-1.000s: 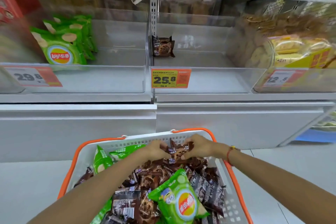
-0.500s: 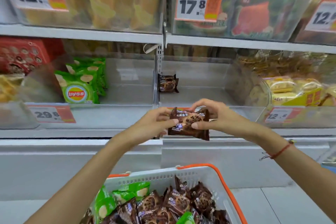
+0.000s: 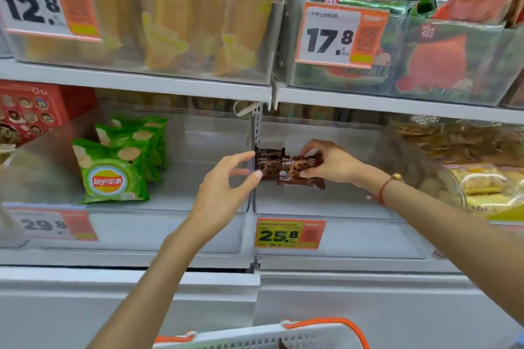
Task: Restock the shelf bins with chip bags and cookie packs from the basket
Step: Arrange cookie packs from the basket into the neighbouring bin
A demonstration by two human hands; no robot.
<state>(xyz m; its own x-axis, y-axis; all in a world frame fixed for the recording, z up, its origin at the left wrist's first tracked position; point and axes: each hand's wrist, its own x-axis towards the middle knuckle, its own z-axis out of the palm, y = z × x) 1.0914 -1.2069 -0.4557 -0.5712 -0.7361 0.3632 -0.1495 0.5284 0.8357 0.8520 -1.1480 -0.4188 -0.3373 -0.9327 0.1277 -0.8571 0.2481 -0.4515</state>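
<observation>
White shop shelves are filling the view, with clear plastic bins sitting in rows on them. Inside the middle bin (image 3: 340, 238), the one with the orange 25.8 price tag (image 3: 289, 233) on its front, the right hand (image 3: 330, 163) is holding a brown cookie pack (image 3: 300, 171). Its fingers are curling over the top of the pack and its thumb is pressing under it, so the pack is being pinched. A second brown cookie pack (image 3: 268, 163) is showing just left of the held one, touching or overlapping it, right by the bin's left wall. I cannot tell if that one is standing on the bin floor.

The left hand (image 3: 224, 187) is reaching up just left of the cookie packs. Its fingers are spread apart and bent a little, and its fingertips (image 3: 249, 154) are at the left edge of the second pack. I cannot tell if they are really touching it. It is not gripping anything.

A red string bracelet (image 3: 382, 191) is going around the right wrist.

Left of the cookie packs, in the next bin, green Lay's chip bags (image 3: 113, 176) are standing in a row, over a 29.8 price tag (image 3: 51, 225). Right of the cookie packs, a bin is holding yellow snack packs (image 3: 487, 187). Above the cookie packs, the upper shelf is holding orange-yellow bags (image 3: 175, 22) and watermelon-picture bags (image 3: 442, 59), behind a 17.8 price tag (image 3: 340, 34).

Far below the cookie packs, the white rim of the basket (image 3: 255, 338) with its orange handle (image 3: 348, 329) is peeking in at the bottom edge.
</observation>
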